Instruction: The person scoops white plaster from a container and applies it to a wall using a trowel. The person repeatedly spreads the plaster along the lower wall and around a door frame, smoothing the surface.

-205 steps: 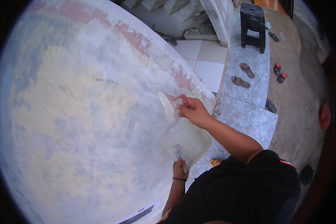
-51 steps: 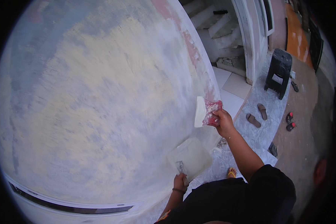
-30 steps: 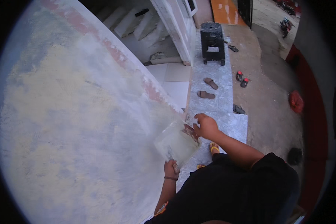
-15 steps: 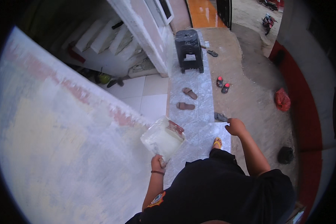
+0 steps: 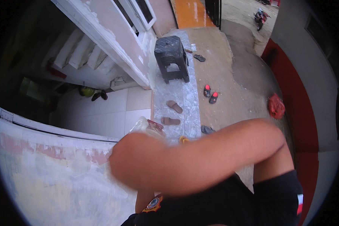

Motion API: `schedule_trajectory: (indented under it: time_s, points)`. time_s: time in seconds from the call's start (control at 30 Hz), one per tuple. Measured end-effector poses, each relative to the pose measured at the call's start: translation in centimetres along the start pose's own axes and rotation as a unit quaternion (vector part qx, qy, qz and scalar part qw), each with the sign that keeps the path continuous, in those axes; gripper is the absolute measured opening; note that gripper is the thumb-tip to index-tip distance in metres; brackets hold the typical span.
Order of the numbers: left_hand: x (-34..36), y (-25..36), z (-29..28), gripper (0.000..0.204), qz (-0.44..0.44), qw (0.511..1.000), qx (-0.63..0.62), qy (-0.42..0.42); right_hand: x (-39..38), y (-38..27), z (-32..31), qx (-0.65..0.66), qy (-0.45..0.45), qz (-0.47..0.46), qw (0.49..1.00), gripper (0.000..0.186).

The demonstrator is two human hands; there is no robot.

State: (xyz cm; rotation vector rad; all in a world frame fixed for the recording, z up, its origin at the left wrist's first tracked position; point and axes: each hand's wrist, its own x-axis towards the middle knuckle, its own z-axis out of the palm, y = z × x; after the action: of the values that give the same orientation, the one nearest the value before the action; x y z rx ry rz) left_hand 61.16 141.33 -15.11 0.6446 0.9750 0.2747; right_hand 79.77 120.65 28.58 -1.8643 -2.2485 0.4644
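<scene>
My right hand (image 5: pixel 133 160) is raised close to the camera at the wall and smeared by motion. Its fingers cannot be made out, nor whether it holds anything. The right forearm stretches across the view and covers my left hand, of which only a bit of forearm (image 5: pixel 144 199) shows below. Just past the right hand peeks the upper part of a white, shallow container (image 5: pixel 141 125) with a dark red patch (image 5: pixel 155 127) at its rim; the remainder is hidden. Beside me is a low wall (image 5: pixel 60 177) with patchy whitish and pink coating.
A black plastic stool (image 5: pixel 171 56) stands on the tiled ledge (image 5: pixel 190 86). Brown slippers (image 5: pixel 171 121) lie on the tiles, dark clogs (image 5: pixel 210 94) and a sandal (image 5: pixel 199 58) on the bare ground. A red plastic bag (image 5: pixel 276 106) rests by the red-based wall (image 5: pixel 303 139). A motorbike (image 5: pixel 260 19) is parked farther off.
My right arm has swung from the right side up and leftward across the view to the wall, covering my left hand and most of the container. The view has shifted, revealing more of the doorway.
</scene>
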Motion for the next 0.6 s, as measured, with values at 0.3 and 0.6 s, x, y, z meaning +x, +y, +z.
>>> schedule_trajectory:
  time_s: [0.3,0.6]
  points:
    - [15.1,2.4,4.2,0.026,0.013,0.999,-0.033,0.034,3.9,7.7,-8.4,-0.168,0.074,-0.186,0.965,0.024]
    - [26.5,12.2,15.7,0.015,0.042,0.994,-0.073,0.066,-1.0,41.4,-6.9,0.069,0.266,0.205,0.939,0.027]
